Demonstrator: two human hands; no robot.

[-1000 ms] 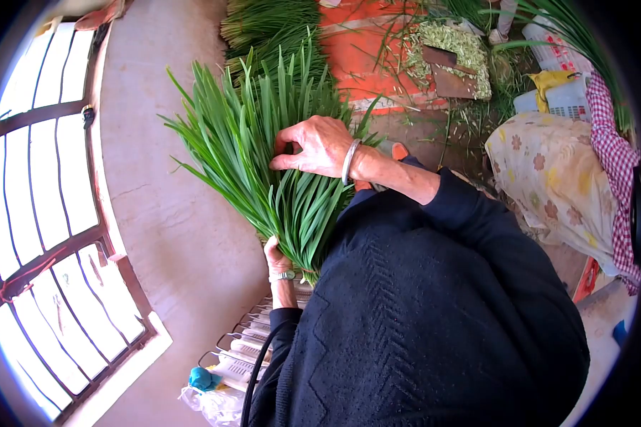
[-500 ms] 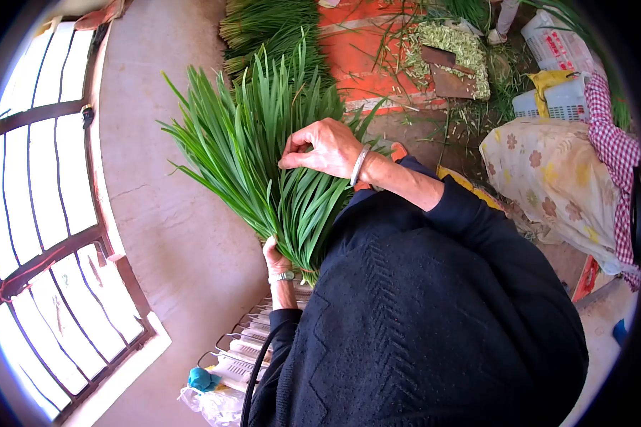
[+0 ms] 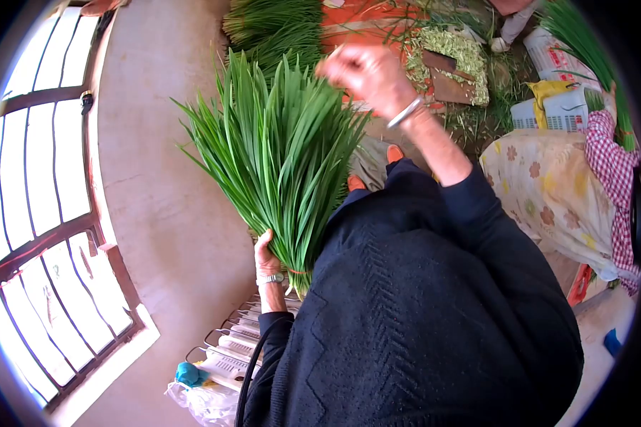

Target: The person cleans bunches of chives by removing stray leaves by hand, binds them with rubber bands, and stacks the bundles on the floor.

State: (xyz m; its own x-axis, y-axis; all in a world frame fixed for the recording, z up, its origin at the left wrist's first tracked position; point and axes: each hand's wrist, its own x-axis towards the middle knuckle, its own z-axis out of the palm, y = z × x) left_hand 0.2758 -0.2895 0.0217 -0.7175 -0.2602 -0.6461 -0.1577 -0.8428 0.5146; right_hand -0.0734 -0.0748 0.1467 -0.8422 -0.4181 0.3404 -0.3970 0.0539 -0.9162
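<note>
A large bundle of garlic chives (image 3: 278, 156) fans out in front of me, its green leaves pointing away and its pale stem ends near my body. A thin red band (image 3: 299, 271) goes around the stems. My left hand (image 3: 267, 260), with a watch at its wrist, is closed around the lower part of the bundle. Above the right side of the leaves, apart from them, is my right hand (image 3: 370, 77), a bangle at its wrist. Its fingers are pinched together and slightly blurred; a small pale sliver shows at the fingertips, too indistinct to name.
More chives (image 3: 274, 32) lie piled on the red sheet (image 3: 356, 18). Trimmings surround a brown board (image 3: 452, 87). At right, a person's checked sleeve (image 3: 609, 160) is near another chive bunch (image 3: 584, 35) and a plastic crate (image 3: 563, 112). A barred window (image 3: 43, 178) is at left.
My right hand has lifted out of the leaves and moved up and right. The bundle stands straighter, its leaves closer together, with its red band and stem ends now showing. My left hand keeps its hold.
</note>
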